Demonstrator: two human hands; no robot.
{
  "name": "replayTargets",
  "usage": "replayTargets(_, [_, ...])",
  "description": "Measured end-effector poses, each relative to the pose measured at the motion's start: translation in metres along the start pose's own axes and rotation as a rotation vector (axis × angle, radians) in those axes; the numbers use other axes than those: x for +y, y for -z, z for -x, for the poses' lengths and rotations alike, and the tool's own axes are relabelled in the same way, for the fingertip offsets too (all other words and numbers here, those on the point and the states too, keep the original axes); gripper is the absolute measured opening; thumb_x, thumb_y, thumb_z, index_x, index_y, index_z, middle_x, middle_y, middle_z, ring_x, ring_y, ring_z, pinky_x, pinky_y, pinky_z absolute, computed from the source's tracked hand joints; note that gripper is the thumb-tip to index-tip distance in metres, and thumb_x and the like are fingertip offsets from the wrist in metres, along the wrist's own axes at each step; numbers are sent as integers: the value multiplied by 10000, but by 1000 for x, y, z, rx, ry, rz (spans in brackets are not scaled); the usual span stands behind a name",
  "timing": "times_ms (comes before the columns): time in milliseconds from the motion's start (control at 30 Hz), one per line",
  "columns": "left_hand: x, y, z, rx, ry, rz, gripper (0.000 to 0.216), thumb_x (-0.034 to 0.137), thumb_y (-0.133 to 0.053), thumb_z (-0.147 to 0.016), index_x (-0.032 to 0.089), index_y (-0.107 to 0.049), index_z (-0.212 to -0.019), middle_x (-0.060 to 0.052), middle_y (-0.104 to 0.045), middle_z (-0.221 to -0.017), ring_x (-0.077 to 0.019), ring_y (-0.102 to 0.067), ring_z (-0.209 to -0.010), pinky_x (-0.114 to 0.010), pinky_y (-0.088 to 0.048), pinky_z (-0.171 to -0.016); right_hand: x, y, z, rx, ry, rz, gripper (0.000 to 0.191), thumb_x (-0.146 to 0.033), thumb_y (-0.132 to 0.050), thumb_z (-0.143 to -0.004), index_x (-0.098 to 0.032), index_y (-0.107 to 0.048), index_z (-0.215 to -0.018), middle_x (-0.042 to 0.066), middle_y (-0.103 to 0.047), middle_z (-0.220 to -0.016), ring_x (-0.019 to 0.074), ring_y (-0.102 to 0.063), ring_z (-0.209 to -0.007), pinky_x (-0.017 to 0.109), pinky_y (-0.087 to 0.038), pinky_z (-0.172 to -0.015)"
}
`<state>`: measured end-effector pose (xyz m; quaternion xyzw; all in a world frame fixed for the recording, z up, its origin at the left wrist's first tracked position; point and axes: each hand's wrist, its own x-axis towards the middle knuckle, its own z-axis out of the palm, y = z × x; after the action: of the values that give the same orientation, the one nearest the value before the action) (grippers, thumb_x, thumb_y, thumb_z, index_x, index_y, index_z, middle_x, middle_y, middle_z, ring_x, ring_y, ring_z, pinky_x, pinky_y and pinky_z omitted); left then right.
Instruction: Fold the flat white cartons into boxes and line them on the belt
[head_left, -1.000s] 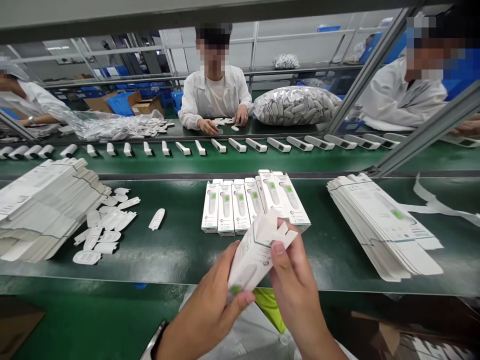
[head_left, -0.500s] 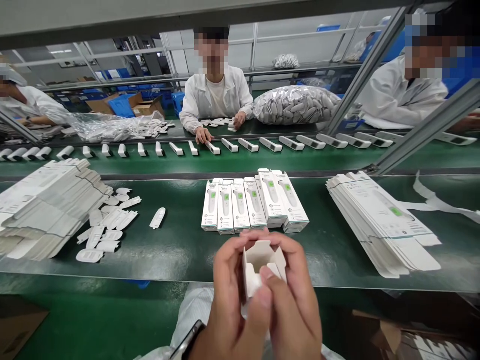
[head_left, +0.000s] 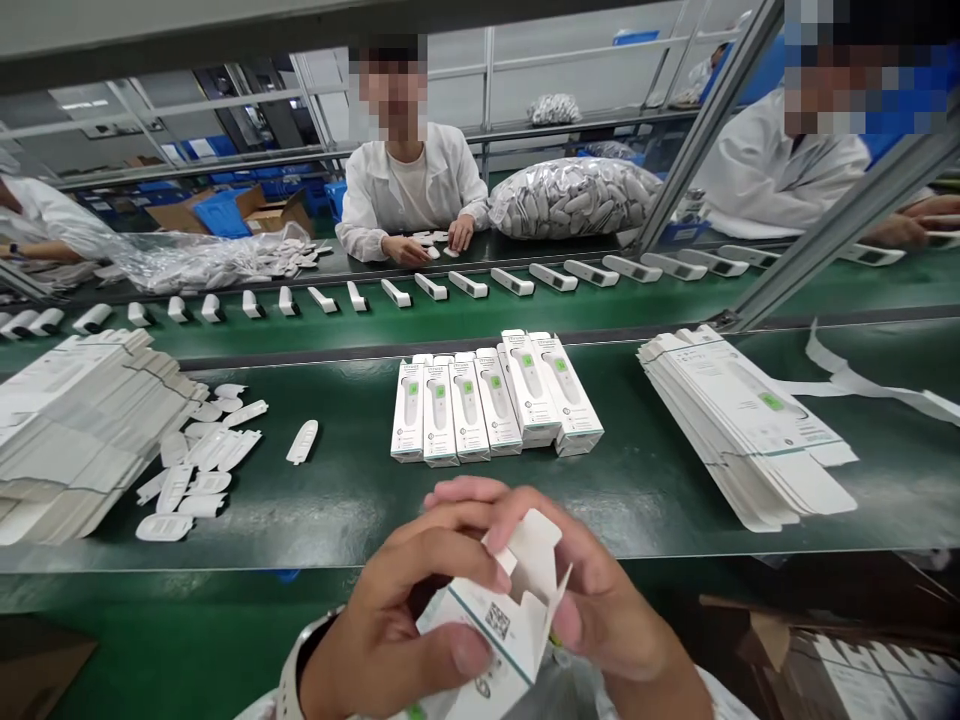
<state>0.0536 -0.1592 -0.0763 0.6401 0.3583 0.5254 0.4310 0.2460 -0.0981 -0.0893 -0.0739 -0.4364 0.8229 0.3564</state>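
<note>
As I watch remotely, my left hand (head_left: pixel 390 625) and right hand (head_left: pixel 607 610) hold the open white carton (head_left: pixel 487 625) closed around it at the green belt (head_left: pixel 300 530)'s near edge; squeezing harder could crease its flaps (head_left: pixel 536 545).

The open white paperboard carton (head_left: pixel 499 615) shows a smooth, faintly sheened printed face and matt, bare card on its inner flaps. The dark green conveyor belt (head_left: pixel 337 525) looks smooth and glossy, with pale patches of reflected light, while the white plastic thermometers (head_left: pixel 469 285) have a smooth, satin finish. The clear plastic bag (head_left: pixel 574 198) is shiny, crinkled film, and the grey aluminium rail (head_left: pixel 847 225) looks dull and matt.
</note>
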Motion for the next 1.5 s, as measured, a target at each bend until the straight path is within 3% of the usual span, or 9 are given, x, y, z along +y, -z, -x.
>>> replayTargets(233, [-2,7,11,-73,-2,-280,351,484,-692,-1083,403,-617,-1416,-92,-702,-1500,-309,-691,-1392,-481,-610,-1126,13,-10,-15,141,-175,-396,155,-203,-917,-849,-279,-785,-882,50,-792,-1389,294,-748,-1345,416,-615,-1055])
replayTargets(333, [-7,5,10,13,-53,-381,296,371,-663,-1110,350,-618,-1402,-124,-666,-1497,-304,-652,-1439,-455,-625,-1114,10,-18,-15,299,-129,-174,50,-292,-811,-992,-308,-839,-954,40,-808,-1412,281,-747,-1355,427,-588,-1123])
replayTargets(467, [-15,-2,4,249,-71,-382,343,365,-662,-1108,343,-540,-1427,-115,-703,-1319,-263,-774,-1171,-392,-701,-894,18,-25,-4,338,10,307,291,-505,-670,-1108,-404,-833,-1326,40,-669,-1641,306,-515,-1625,525,-414,-1342])
replayTargets(567, [-19,-5,4,354,-17,-404,553,390,-615,-1123,411,-316,-1587,-118,-725,-1295,-274,-802,-1072,-450,-714,-853,26,-22,4,325,-24,498,413,-464,-786,-1047,-442,-758,-1459,37,-536,-1763,334,-492,-1643,516,-531,-1257])
replayTargets(733, [-22,-6,10,333,-106,-548,593,464,-530,-1155,327,-266,-1668,-216,-503,-1647,-351,-575,-1526,-610,-569,-1201,25,-11,-6,554,203,440,79,-323,-842,-1018,-335,-806,-1088,61,-798,-1468,259,-791,-1298,314,-689,-882])
replayTargets(867, [-19,-4,2,126,-79,-1001,668,362,-748,-1058,228,-436,-1633,-199,-649,-1529,-341,-632,-1438,-502,-594,-1137,23,-10,-14,683,279,280,151,-313,-879,-989,-285,-732,-966,73,-796,-1483,251,-798,-1299,335,-686,-966])
replayTargets(1000, [-18,3,-5,113,-187,-1105,627,82,-634,-1004,202,-477,-1599,-161,-730,-1471,-304,-668,-1416,-483,-568,-1153,23,-6,-11,602,142,251,232,-392,-823,-1031,-261,-698,-886,118,-790,-1485,312,-676,-1490,396,-648,-1065])
replayTargets(1167, [-20,15,-6,56,-249,-1083,514,23,-648,-993,184,-590,-1478,-154,-718,-1422,-272,-666,-1383,-436,-550,-1155,6,6,-11,336,-130,157,595,-447,-898,-950,-301,-700,-1492,78,-863,-1318,304,-824,-1240,534,-632,-1136])
replayTargets(1500, [-11,11,-5,78,-213,-1088,509,-24,-680,-965,193,-641,-1424,-116,-707,-1346,-240,-684,-1250,-374,-521,-1053,6,1,-20,336,-102,247,463,-454,-874,-965,-337,-815,-1409,19,-888,-1237,298,-843,-1177,485,-655,-1113])
